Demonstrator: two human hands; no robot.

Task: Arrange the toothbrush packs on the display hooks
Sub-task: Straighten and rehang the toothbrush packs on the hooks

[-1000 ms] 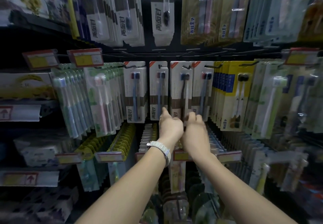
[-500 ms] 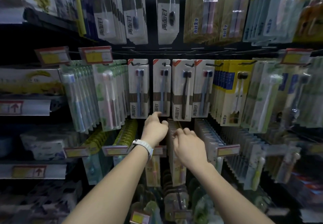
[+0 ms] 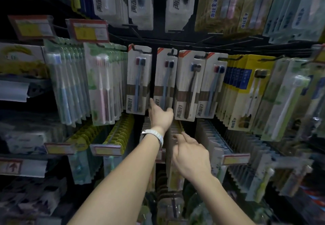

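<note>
Left of centre in the frame, a row of white toothbrush packs hangs from the display hooks, and the step in hand looks to be straightening the second white pack so it hangs square with its neighbours. To do that well, I'd say guide it from the bottom edge with a light touch, keep its card flat against the ones behind, and check that the slot at the top sits fully on the wire before letting go; a hard push could swing it into the first white pack to its left or unseat it.

The left hand, a pale wristwatch on its wrist, reaches up to the lower edge of that second pack. Its forefinger stretches up along the pack's left side and the thumb meets the bottom right corner, so it seems to hold the lower edge lightly between them, though a firm pinch cannot be told for sure.

Further right and lower, the right hand hovers loosely spread, fingers relaxed and pointing toward the lower row of packs, holding nothing.
</note>
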